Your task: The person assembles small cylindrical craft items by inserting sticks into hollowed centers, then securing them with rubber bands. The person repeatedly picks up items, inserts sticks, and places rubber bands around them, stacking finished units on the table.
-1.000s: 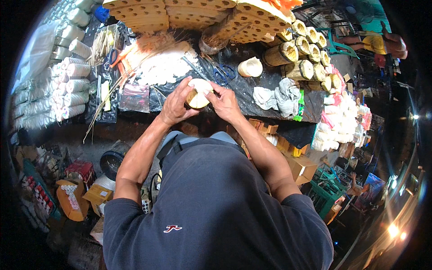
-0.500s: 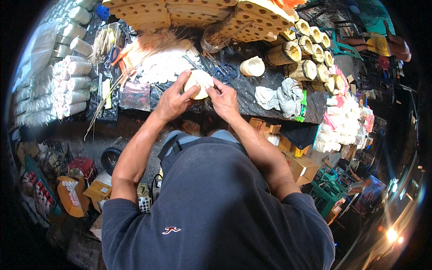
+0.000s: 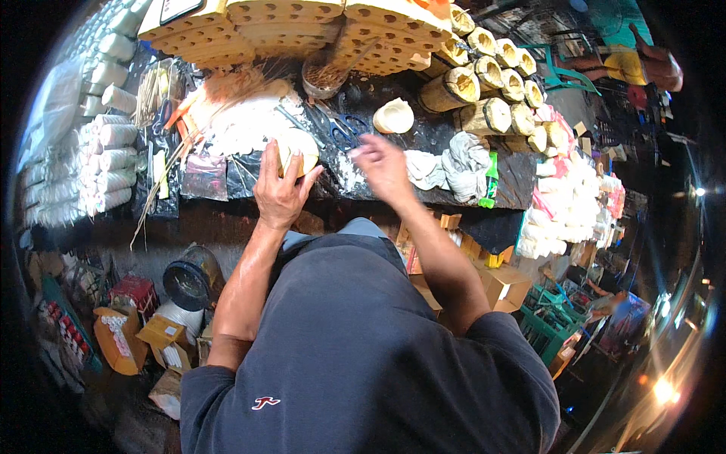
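Beyond both hands runs the black-covered table [image 3: 518, 181], and here's the change: the right hand [image 3: 386, 170] has come off the block, its loosely bent fingers too blurred to tell if they hold anything! That leaves the left hand [image 3: 277, 188] alone gripping the pale round block [image 3: 303, 141] under its fingers, scissors [image 3: 335, 123] lying just beyond the right hand.

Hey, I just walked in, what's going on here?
A person at a black-covered table has the left hand on a round, pale piece. The right hand is apart from it, near blue-handled scissors; blur hides whether its fingers hold anything. A hollow, pale piece sits farther back, with grey cloth to the right.
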### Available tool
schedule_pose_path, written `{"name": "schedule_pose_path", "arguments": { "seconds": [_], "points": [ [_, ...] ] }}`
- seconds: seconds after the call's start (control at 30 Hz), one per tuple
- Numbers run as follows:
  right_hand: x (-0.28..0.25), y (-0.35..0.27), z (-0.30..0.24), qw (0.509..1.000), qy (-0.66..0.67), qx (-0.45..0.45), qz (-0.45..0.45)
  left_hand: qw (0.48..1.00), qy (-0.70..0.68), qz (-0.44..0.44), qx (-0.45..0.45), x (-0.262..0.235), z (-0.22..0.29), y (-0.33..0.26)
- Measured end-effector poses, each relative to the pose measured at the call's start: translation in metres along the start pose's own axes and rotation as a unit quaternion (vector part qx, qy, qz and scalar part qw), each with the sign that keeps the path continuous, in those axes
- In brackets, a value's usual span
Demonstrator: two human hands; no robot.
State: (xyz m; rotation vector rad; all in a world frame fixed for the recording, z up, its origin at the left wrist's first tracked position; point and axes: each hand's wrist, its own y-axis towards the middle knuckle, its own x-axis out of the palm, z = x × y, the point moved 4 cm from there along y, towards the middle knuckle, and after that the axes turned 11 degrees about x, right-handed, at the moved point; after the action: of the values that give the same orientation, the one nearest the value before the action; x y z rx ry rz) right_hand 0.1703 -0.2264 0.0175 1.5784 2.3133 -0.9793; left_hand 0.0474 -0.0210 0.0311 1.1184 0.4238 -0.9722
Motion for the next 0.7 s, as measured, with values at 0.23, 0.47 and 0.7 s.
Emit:
{"name": "schedule_pose_path", "arguments": {
  "seconds": [0.23,0.47,0.7],
  "points": [
    [-0.096,0.068,0.003,0.905,-0.413,-0.093,-0.033,0.989,-0.067,-0.069,0.11,-0.018,-0.041,0.006],
    [-0.087,0.108,0.024,0.888,-0.437,-0.071,-0.126,0.996,0.032,-0.061,0.062,-0.02,-0.015,-0.011],
    [-0.083,0.12,0.038,0.925,-0.342,-0.034,-0.164,0.995,0.074,-0.057,0.024,-0.019,0.005,-0.012]
  ]
}}
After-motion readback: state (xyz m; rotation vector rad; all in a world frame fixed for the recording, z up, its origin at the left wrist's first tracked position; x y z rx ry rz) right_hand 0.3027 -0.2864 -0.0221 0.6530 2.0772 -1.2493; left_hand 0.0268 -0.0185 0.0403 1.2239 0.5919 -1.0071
